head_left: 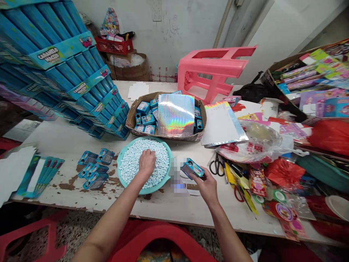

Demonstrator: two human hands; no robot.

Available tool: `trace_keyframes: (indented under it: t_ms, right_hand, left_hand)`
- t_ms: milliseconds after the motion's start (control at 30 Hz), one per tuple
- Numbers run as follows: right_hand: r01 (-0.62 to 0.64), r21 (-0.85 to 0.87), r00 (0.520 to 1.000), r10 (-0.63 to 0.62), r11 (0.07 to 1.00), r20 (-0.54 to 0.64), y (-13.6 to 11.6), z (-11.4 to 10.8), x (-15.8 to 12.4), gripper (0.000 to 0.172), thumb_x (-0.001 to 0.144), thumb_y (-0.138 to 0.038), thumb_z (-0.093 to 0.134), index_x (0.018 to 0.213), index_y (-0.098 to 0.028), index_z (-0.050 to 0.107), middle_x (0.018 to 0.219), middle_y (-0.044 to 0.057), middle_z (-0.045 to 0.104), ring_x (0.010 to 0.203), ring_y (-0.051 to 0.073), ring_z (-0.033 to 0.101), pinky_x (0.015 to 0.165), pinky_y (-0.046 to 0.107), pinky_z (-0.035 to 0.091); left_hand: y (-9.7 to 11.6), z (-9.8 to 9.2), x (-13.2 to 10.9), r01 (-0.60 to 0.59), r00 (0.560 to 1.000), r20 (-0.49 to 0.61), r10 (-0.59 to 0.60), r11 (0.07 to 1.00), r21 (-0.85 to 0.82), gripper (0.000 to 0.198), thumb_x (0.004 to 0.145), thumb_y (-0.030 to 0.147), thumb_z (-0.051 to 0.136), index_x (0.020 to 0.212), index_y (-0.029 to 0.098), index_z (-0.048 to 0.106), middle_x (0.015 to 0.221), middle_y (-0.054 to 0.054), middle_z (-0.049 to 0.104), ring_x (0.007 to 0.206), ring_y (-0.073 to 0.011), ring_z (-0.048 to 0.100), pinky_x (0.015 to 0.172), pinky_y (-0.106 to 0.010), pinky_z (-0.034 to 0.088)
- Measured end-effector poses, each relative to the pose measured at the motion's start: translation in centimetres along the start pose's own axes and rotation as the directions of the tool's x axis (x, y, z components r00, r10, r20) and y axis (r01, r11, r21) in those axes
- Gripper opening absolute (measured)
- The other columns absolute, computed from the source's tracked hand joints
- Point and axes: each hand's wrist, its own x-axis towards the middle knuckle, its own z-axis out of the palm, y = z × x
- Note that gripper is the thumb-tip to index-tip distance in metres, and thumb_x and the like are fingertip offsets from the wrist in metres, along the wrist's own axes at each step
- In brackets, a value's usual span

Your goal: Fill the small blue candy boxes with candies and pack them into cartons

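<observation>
A turquoise plastic bowl (170,171) full of small pale-blue candies (131,160) stands on the table in front of me. My left hand (147,162) is in the bowl, fingers curled down into the candies, its fingertips partly hidden. To the right of the bowl, my right hand (207,185) grips a small blue candy box (193,168) above the table, tilted, with a dark round spot on its face. Left of the bowl lies a group of several similar small boxes (95,171). Behind it, a cardboard carton (204,120) holds more of them, partly covered by a shiny holographic sheet (176,114).
Tall stacked blue display boxes (68,69) rise at the left. Flat printed cartons (40,176) lie near the left edge. A pink stool (212,65) rests on its side behind. Scissors (217,165), pens, bags and packets crowd the right. A blurred patch covers something beside the bowl.
</observation>
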Motion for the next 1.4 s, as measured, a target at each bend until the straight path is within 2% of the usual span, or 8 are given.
trace_keyframes:
  t_ms: [300, 533, 700, 867, 1000, 1133, 1267, 1400]
  right_hand:
    - [0.026, -0.016, 0.990, -0.023, 1.000, 0.141, -1.5, 1.7, -1.0, 0.049, 0.069, -0.046, 0.070, 0.108, -0.019, 0.061, 0.096, 0.006, 0.068, 0.082, 0.022, 0.063, 0.078, 0.036, 0.050]
    - [0.093, -0.043, 0.972, -0.081, 0.995, 0.221, -3.3, 3.8, -1.4, 0.046, 0.070, -0.047, 0.069, 0.106, -0.020, 0.062, 0.095, 0.005, 0.068, 0.081, 0.021, 0.063, 0.075, 0.034, 0.051]
    - [0.277, -0.060, 0.920, -0.246, 0.959, 0.305, -5.0, 5.5, -1.9, 0.038, 0.075, -0.042, 0.065, 0.107, -0.021, 0.061, 0.100, 0.006, 0.067, 0.087, 0.022, 0.063, 0.079, 0.035, 0.051]
    - [0.357, -0.084, 0.859, -0.291, 0.931, 0.420, -5.7, 7.3, -2.5, 0.037, 0.077, -0.040, 0.065, 0.109, -0.023, 0.059, 0.101, 0.006, 0.066, 0.087, 0.023, 0.062, 0.079, 0.037, 0.051]
    - [0.408, -0.027, 0.800, -0.343, 0.913, 0.492, -7.0, 9.2, -3.5, 0.036, 0.077, -0.037, 0.066, 0.110, -0.025, 0.059, 0.103, 0.006, 0.065, 0.091, 0.025, 0.062, 0.079, 0.037, 0.051]
    - [0.478, 0.122, 0.650, -0.444, 0.870, 0.617, -9.3, 13.1, -6.2, 0.031, 0.078, -0.027, 0.065, 0.108, -0.028, 0.060, 0.103, 0.004, 0.065, 0.097, 0.024, 0.061, 0.084, 0.037, 0.051]
    - [0.360, 0.256, 0.687, -0.441, 0.897, 0.578, -10.0, 19.6, -10.6, 0.046, 0.079, -0.027, 0.063, 0.123, -0.028, 0.051, 0.121, 0.007, 0.058, 0.109, 0.025, 0.057, 0.091, 0.039, 0.051]
    - [0.265, 0.251, 0.684, -0.365, 0.931, 0.631, -8.0, 28.6, -14.5, 0.071, 0.076, -0.026, 0.065, 0.138, -0.031, 0.032, 0.141, 0.009, 0.039, 0.125, 0.029, 0.045, 0.093, 0.043, 0.051]
  left_hand:
    - [-1.3, 0.8, -0.1, 0.035, 0.995, 0.096, -0.033, 0.999, -0.024, 0.027, 0.083, 0.003, 0.039, 0.090, 0.013, 0.063, 0.097, -0.013, 0.060, 0.099, -0.0253, 0.051, 0.075, -0.033, 0.042]
    - [-1.6, -2.4, -1.8, 0.054, 0.999, 0.021, -0.050, 0.976, -0.212, 0.020, 0.086, 0.014, 0.046, 0.096, 0.020, 0.061, 0.098, -0.005, 0.063, 0.093, -0.0174, 0.056, 0.073, -0.026, 0.043]
    - [0.8, -5.8, -5.1, -0.265, 0.958, -0.245, 0.149, 0.784, -0.561, 0.014, 0.088, 0.021, 0.047, 0.091, 0.020, 0.061, 0.093, -0.003, 0.064, 0.088, -0.0160, 0.056, 0.079, -0.028, 0.044]
    - [0.5, -6.9, -7.6, -0.368, 0.917, -0.334, 0.216, 0.783, -0.502, 0.018, 0.088, 0.019, 0.045, 0.095, 0.019, 0.062, 0.094, -0.006, 0.064, 0.094, -0.0190, 0.054, 0.088, -0.036, 0.042]
    - [-3.4, -8.2, -10.2, -0.311, 0.947, -0.250, 0.202, 0.775, -0.550, 0.043, 0.081, 0.020, 0.056, 0.124, 0.021, 0.050, 0.130, -0.010, 0.050, 0.121, -0.0217, 0.043, 0.102, -0.037, 0.035]
    - [-7.9, -10.0, -13.6, -0.232, 0.968, -0.060, 0.243, 0.780, -0.581, 0.040, 0.080, 0.016, 0.054, 0.119, 0.023, 0.053, 0.114, -0.007, 0.059, 0.108, -0.0199, 0.053, 0.091, -0.031, 0.043]
    - [-15.0, -12.0, -16.8, 0.001, 0.997, -0.061, -0.044, 0.817, -0.576, 0.030, 0.077, 0.027, 0.061, 0.107, 0.023, 0.057, 0.102, -0.004, 0.063, 0.093, -0.0193, 0.059, 0.081, -0.028, 0.046]
    - [-27.7, -12.3, -18.2, 0.437, 0.802, -0.144, -0.580, 0.734, -0.520, 0.041, 0.072, 0.042, 0.064, 0.107, 0.023, 0.053, 0.094, -0.002, 0.064, 0.085, -0.0213, 0.061, 0.075, -0.030, 0.046]
